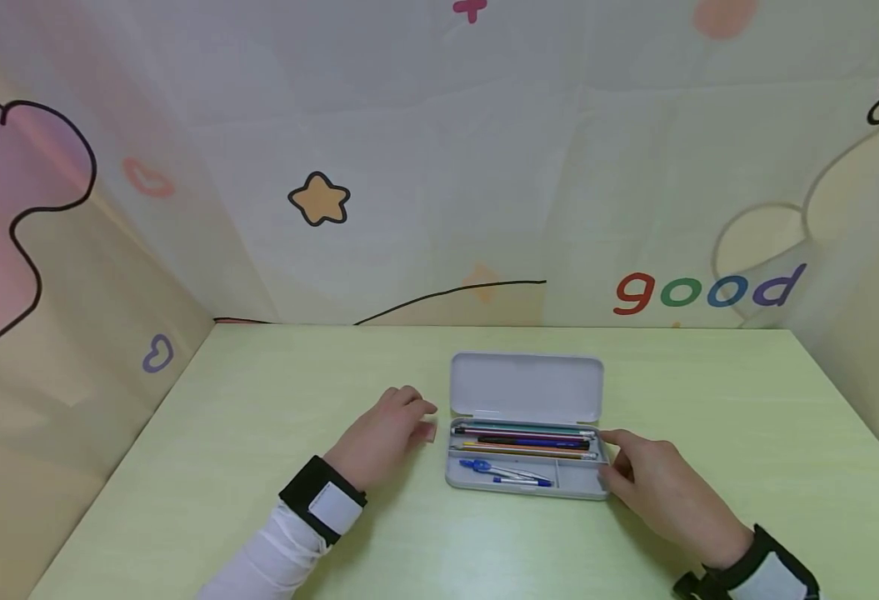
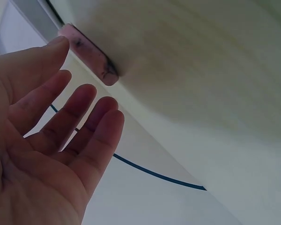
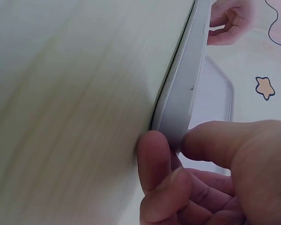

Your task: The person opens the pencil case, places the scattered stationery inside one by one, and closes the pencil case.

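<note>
A grey pencil case lies open on the pale green table, its lid folded back. Its tray holds several pens and pencils and a blue compass. My right hand pinches the right end of the case between thumb and curled fingers. Left of the case, my left hand hovers palm down with straight fingers. A small pink eraser lies by its fingertips; whether they touch it I cannot tell.
Patterned paper walls close in the table at the back, the left and the right. The table's bare surface stretches left of my left hand and right of the case.
</note>
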Tool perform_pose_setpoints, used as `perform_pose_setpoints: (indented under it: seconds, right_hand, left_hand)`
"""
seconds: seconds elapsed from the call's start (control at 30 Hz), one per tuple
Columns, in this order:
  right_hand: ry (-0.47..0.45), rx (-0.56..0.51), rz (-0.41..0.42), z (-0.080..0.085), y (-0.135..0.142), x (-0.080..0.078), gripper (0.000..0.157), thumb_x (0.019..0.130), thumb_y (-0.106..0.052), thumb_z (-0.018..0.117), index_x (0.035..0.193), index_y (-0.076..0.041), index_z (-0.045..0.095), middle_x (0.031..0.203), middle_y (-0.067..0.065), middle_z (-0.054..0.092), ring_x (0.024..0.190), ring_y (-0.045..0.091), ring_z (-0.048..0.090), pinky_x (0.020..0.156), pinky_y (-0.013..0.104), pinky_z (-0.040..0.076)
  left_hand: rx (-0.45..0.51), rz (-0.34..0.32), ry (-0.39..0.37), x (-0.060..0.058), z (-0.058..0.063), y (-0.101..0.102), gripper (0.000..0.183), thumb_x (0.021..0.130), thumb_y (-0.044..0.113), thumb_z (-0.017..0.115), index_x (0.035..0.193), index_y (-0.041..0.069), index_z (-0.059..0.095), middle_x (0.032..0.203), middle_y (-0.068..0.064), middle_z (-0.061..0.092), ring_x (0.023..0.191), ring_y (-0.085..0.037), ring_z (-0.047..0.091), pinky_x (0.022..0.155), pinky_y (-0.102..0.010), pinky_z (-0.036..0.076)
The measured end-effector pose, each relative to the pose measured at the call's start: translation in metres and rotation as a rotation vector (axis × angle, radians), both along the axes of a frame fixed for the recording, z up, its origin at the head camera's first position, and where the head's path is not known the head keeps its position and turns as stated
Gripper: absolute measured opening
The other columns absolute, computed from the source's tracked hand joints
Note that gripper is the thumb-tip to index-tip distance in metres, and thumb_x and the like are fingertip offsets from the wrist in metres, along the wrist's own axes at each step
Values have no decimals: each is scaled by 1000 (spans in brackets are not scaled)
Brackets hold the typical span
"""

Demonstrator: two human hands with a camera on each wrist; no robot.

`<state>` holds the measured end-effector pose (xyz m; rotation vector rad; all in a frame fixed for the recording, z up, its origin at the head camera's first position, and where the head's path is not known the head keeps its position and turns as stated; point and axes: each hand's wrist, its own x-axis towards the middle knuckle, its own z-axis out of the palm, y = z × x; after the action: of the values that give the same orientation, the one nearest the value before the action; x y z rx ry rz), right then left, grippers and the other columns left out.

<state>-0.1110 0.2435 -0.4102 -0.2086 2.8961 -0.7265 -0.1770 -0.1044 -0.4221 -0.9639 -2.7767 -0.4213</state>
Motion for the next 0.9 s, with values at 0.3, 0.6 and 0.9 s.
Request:
perform_pose_setpoints:
  seconds: [0.3,0.6,0.9]
  right_hand:
    - [15,5,0,0,-1,0,49,91,-16,69,134,4,56,76,-2,59,65,13,51,54,25,44]
    - [30,4,5,-1,0,1,49,91,-16,69,133,4,56,76,-3,58,65,12,50,54,25,43]
    - [19,4,-2,0,0,1,49,91,-16,70,133,4,56,76,-2,58,66,13,51,54,25,43]
  left_hand:
    - [10,-19,0,-5,-5,-3,12,94,13,68,105,10,73,101,0,62,92,-17,54,84,-28,49]
    - [0,-25,-30,-6,-7,-2,7,92,8,68,95,13,72,95,2,61,86,-15,51,80,-26,48]
    - [3,-35,-35,-5,-6,-1,3,94,13,68,93,13,72,89,5,57,82,-15,48,76,-25,46]
